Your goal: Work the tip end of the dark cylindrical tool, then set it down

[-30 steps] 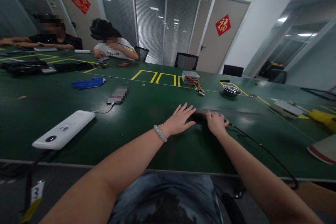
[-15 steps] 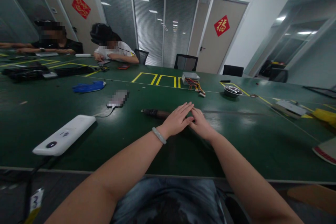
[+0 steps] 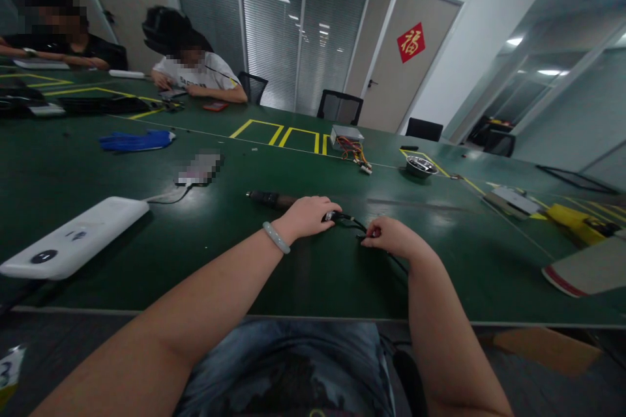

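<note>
A dark, pen-shaped electric screwdriver (image 3: 268, 199) lies on the green table, its metal tip pointing left. My left hand (image 3: 310, 215), with a pale bangle at the wrist, is closed over the rear part of it. From that end a black cable (image 3: 353, 220) runs to the right and down toward the table's front edge. My right hand (image 3: 391, 237) pinches this cable between thumb and fingers, a short way from my left hand. Part of the screwdriver's body is hidden under my left fingers.
Left stand a white power bank (image 3: 92, 234), a phone (image 3: 199, 169) wired to it and a blue glove (image 3: 137, 141). Farther back are a power supply (image 3: 347, 137) with loose wires and a metal bowl (image 3: 420, 167). A white container (image 3: 587, 268) stands right. Two people sit across the table.
My hands were together over the screwdriver and have moved apart. My left hand now grips its rear end; my right hand has moved right and pinches the cable. The view has shifted.
</note>
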### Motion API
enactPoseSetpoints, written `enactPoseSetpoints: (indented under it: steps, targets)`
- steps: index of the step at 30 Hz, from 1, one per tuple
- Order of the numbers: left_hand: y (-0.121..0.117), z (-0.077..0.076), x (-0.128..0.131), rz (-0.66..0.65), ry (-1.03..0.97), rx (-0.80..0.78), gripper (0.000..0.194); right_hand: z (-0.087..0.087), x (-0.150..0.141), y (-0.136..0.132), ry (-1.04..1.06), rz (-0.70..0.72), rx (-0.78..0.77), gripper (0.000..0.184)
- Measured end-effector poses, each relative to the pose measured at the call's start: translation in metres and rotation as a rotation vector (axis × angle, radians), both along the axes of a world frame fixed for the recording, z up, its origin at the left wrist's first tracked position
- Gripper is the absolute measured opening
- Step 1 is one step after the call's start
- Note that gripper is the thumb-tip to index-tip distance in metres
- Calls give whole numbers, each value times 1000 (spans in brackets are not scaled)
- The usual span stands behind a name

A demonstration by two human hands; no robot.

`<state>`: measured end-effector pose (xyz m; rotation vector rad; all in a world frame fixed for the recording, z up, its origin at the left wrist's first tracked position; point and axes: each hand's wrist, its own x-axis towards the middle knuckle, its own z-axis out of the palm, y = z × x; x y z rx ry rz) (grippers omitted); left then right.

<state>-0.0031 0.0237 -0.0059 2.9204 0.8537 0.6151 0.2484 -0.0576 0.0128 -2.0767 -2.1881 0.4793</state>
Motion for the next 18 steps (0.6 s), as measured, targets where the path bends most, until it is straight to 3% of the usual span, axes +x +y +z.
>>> enactPoseSetpoints:
  steps: [4, 7, 12, 18]
  targets:
    - [-2, 0, 5, 34, 31, 35, 32, 0, -8, -2, 27, 16, 1, 9]
    - [-3, 1, 8, 45, 39, 38, 32, -4, -16, 3, -3, -120, 129, 5]
    - [-5, 5, 6, 9, 53, 10, 32, -8, -16, 15, 5, -306, 350, 19]
    - [-16, 5, 8, 50, 50, 33, 28, -10, -19, 14, 133, -235, 305, 10]
